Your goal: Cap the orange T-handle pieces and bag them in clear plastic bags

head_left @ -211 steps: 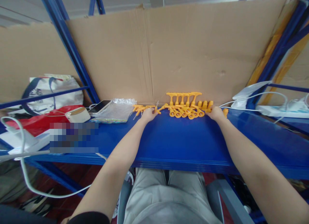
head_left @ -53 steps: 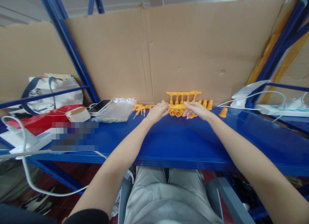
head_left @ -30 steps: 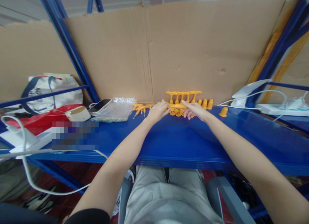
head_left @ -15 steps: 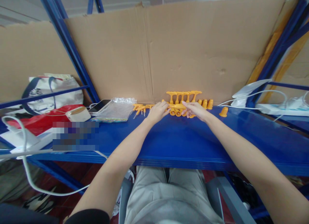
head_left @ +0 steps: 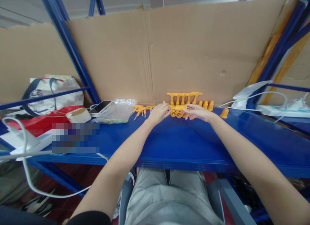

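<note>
Both my hands reach to the back of the blue shelf. My left hand and my right hand each grip one end of a strip of joined orange plastic parts, fingers closed round it. Behind it, a second orange strip with T-shaped tops leans against the cardboard wall. A few loose orange caps stand just right of my right hand, and one more cap sits further right. Small orange pieces lie left of my left hand.
A clear plastic bag, a phone and a small white case lie at the left. Beyond them are a red item and a tote bag. White cables and a power strip occupy the right. Blue rack posts stand at the sides.
Over seven seconds my hands came in from the two ends of the row onto the orange strip, leaving one cap alone at the right. In the last second they hardly moved.
</note>
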A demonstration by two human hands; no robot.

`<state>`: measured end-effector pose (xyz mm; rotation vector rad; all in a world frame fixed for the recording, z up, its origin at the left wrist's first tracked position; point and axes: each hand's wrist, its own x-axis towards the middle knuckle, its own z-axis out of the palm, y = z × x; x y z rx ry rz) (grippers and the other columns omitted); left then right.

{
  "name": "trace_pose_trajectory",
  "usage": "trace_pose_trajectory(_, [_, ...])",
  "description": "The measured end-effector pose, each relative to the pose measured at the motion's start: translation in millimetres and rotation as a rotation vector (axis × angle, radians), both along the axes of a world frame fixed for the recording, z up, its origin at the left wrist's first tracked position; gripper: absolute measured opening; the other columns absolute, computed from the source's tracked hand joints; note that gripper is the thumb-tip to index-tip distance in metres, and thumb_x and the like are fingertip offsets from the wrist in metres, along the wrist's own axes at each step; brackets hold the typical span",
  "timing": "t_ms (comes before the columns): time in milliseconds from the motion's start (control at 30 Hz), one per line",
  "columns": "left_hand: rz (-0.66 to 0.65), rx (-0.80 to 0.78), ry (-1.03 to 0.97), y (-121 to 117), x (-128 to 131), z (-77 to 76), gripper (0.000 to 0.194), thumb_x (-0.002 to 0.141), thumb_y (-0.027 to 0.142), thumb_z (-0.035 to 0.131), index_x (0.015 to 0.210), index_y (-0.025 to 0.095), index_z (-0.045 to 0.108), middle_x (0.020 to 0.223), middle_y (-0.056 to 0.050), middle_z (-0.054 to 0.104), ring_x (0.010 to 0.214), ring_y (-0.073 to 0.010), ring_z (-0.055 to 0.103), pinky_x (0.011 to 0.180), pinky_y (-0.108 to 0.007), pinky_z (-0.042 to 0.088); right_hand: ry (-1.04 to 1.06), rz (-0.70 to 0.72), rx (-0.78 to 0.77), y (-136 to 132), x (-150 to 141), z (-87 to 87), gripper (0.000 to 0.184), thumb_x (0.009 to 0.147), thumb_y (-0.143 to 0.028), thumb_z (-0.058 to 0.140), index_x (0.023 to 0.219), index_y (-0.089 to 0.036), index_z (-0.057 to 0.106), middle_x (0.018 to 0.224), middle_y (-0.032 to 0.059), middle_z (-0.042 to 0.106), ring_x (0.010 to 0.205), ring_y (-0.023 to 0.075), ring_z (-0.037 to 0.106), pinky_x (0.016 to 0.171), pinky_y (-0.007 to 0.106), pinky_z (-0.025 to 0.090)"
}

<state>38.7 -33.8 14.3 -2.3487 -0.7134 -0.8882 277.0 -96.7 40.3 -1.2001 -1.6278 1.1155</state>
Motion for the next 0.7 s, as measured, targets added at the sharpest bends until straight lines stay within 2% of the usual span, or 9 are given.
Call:
trace_pose_trajectory(67, [0.001, 0.004, -0.003, 0, 0, -0.5, 0.027, 0.099, 0.034, 0.043, 0.095, 0.016, 0.063, 0.098, -0.01, 0.067, 0.088, -0.0202, 0.065, 0.079, -0.033, 0.052, 0.019, 0.03, 0.019, 2, 1, -1.7, 0.028, 0.078, -0.043, 0.075, 0.093, -0.021, 0.066, 0.099, 0.0084, 0.075, 0.064, 0.0148, 0.064, 0.062, 0.03, 0.05])
trace_pose_trajectory(167, [-0.006, 0.003, -0.01, 0, 0, -0.9, 0.027, 0.099, 0.034, 0.043, 0.095, 0.016, 0.063, 0.099, -0.011, 0.067, 0.089, -0.0203, 0.065, 0.079, -0.033, 0.052, 0.031, 0.026, -0.001, 4, 0, -3.8, 0.03, 0.083, -0.047, 0.069, 0.093, -0.019, 0.066, 0.094, 0.0095, 0.075, 0.062, 0.0147, 0.063, 0.064, 0.032, 0.052])
trace_pose_trajectory(300, [-0.019, -0.014, -0.014, 2, 0, -0.8, 0.025, 0.099, 0.033, 0.044, 0.096, 0.017, 0.063, 0.1, -0.01, 0.067, 0.089, -0.02, 0.065, 0.08, -0.033, 0.053, 0.066, -0.015, -0.043, 4, -4, -3.8, 0.033, 0.09, -0.049, 0.061, 0.097, -0.017, 0.067, 0.089, 0.0103, 0.075, 0.058, 0.0132, 0.061, 0.059, 0.029, 0.051])
trace_pose_trajectory(433, [-0.012, -0.068, -0.013, 0, 0, -0.1, 0.025, 0.099, 0.033, 0.044, 0.097, 0.016, 0.062, 0.103, -0.012, 0.067, 0.093, -0.0218, 0.066, 0.083, -0.035, 0.053, 0.15, -0.043, -0.071, 2, -10, -2.1, 0.025, 0.094, -0.038, 0.058, 0.091, -0.015, 0.068, 0.088, 0.0098, 0.075, 0.057, 0.0107, 0.061, 0.058, 0.024, 0.051])
trace_pose_trajectory(533, [-0.035, -0.118, -0.055, -3, 1, 0.7, 0.027, 0.098, 0.034, 0.045, 0.113, 0.016, 0.059, 0.116, -0.014, 0.064, 0.104, -0.0232, 0.064, 0.088, -0.037, 0.053, 0.229, -0.087, -0.06, 1, -14, -1.2, 0.019, 0.094, -0.03, 0.058, 0.085, -0.015, 0.066, 0.08, 0.0079, 0.074, 0.056, 0.0099, 0.061, 0.058, 0.022, 0.051])
trace_pose_trajectory(633, [-0.074, -0.139, -0.142, -5, 1, 1.8, 0.041, 0.097, 0.035, 0.046, 0.133, 0.018, 0.046, 0.135, -0.016, 0.054, 0.121, -0.0234, 0.058, 0.098, -0.038, 0.05, 0.278, -0.17, 0.0, 4, -17, -2.7, 0.016, 0.092, -0.028, 0.061, 0.082, -0.016, 0.063, 0.079, 0.0067, 0.073, 0.059, 0.0101, 0.064, 0.061, 0.022, 0.053])
trace_pose_trajectory(700, [-0.065, -0.149, -0.195, -4, -2, 2.8, 0.045, 0.097, 0.036, 0.045, 0.138, 0.019, 0.041, 0.141, -0.016, 0.05, 0.129, -0.0239, 0.052, 0.103, -0.039, 0.047, 0.29, -0.243, 0.066, 8, -18, -6.0, 0.015, 0.09, -0.029, 0.064, 0.081, -0.018, 0.061, 0.08, 0.0057, 0.073, 0.063, 0.0108, 0.067, 0.064, 0.022, 0.053])
